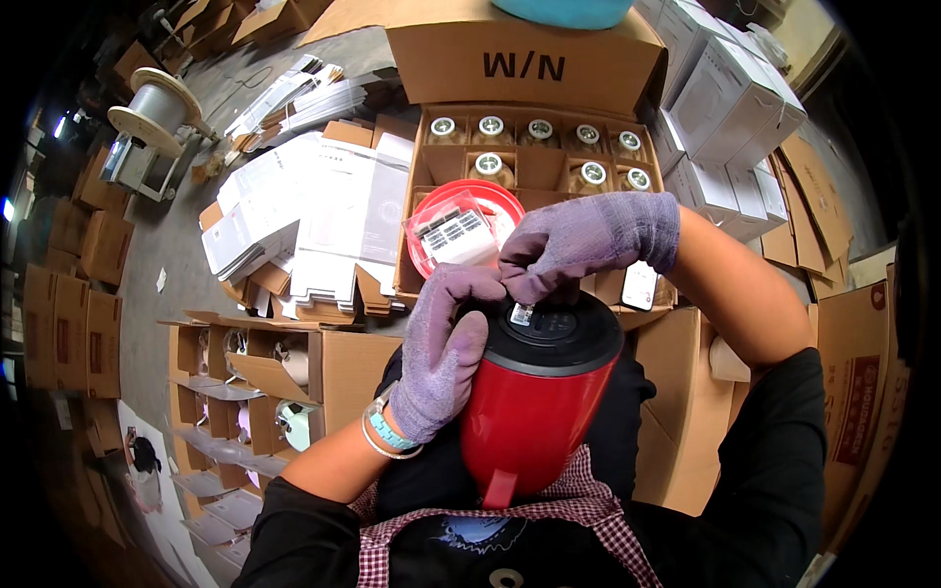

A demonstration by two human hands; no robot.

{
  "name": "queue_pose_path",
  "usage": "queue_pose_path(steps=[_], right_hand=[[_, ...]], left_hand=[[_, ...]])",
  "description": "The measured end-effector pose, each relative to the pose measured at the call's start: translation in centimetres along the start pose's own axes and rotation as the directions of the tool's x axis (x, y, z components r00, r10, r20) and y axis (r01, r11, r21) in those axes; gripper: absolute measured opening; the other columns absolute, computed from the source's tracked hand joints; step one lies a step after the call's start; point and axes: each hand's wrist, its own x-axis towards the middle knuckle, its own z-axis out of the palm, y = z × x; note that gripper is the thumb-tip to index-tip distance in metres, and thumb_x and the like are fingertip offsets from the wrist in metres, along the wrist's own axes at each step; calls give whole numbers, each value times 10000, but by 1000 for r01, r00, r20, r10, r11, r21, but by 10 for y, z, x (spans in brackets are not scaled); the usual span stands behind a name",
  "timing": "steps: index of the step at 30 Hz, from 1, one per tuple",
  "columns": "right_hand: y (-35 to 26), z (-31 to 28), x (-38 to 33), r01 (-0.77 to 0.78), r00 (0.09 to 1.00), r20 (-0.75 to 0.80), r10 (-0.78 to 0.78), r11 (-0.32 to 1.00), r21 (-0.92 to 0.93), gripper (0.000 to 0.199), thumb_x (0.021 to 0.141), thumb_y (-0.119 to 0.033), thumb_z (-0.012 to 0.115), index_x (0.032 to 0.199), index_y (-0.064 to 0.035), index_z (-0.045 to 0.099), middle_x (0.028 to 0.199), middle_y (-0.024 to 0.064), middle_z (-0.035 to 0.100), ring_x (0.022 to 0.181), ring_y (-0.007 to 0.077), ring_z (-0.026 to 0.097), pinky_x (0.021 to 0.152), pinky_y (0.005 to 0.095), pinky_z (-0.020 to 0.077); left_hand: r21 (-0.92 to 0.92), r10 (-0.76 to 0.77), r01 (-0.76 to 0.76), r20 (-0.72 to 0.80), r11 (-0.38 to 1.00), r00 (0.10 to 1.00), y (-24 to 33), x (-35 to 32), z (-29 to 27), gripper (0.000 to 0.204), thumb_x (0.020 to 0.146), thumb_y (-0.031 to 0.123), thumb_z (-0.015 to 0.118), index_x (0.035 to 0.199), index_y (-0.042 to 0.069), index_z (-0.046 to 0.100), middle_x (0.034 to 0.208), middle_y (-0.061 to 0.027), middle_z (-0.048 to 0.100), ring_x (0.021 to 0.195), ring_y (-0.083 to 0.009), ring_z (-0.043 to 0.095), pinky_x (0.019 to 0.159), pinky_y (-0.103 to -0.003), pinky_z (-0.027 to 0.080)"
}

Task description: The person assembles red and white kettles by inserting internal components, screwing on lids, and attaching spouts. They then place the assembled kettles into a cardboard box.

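A red flask-like vessel (534, 412) with a black base (569, 333) lies upturned against my lap. My left hand (441, 348), in a purple knit glove, grips its side near the black end. My right hand (578, 240), also gloved, pinches a small white sticker (521, 314) against the black base. Just beyond sits a red round tray (421, 250) holding a clear bag of white label sheets (456, 235).
An open carton (529, 157) of several capped flasks stands ahead. Flat white boxes (323, 211) pile to the left, white cartons (725, 108) to the right. Another open carton (265, 377) with packed items is at lower left; brown boxes line the floor.
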Motion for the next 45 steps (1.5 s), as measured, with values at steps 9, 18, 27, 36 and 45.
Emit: queue_pose_path(steps=[9,18,27,36,45], right_hand=[[-21,16,-8,-131,971,-228,68,953,-274,203,797,-215,722,787,-28,643,612,-10,519,593,79,523,545,253,422],[26,14,-13,-31,895,-405,-187,880,-474,465,804,-358,730,1102,-22,611,944,175,693,820,281,683,759,407,537],[156,132,-39,331,-219,-953,-210,903,-275,263,879,-128,614,1131,-52,611,974,82,634,798,147,637,719,305,530],[472,258,-168,-121,-606,-747,274,896,427,217,806,-249,668,945,-85,691,1014,157,633,835,306,653,783,403,548],[413,154,-251,-476,-758,-597,-262,848,232,459,801,-191,702,1238,-77,619,1332,144,590,1235,277,552,1073,366,417]], left_hand=[[23,-10,10,21,1000,1000,1,3,1,313,1007,285,478,1114,1,557,1125,-133,563,1048,-217,547,979,-349,412],[252,46,-79,132,964,990,19,21,10,397,968,285,423,1056,-23,657,1139,-155,635,1132,-285,574,1029,-372,411],[-125,38,-19,148,992,988,-26,-2,-27,470,1031,361,355,1130,-39,581,1194,-188,625,1167,-293,579,1091,-451,419],[-23,101,-98,181,995,978,-32,-13,-32,460,1067,382,275,1109,-1,526,1122,-142,616,1063,-232,578,1021,-413,448],[182,-49,78,-157,980,986,4,-38,-10,247,963,257,506,941,42,626,951,-96,664,929,-206,624,916,-366,497]])
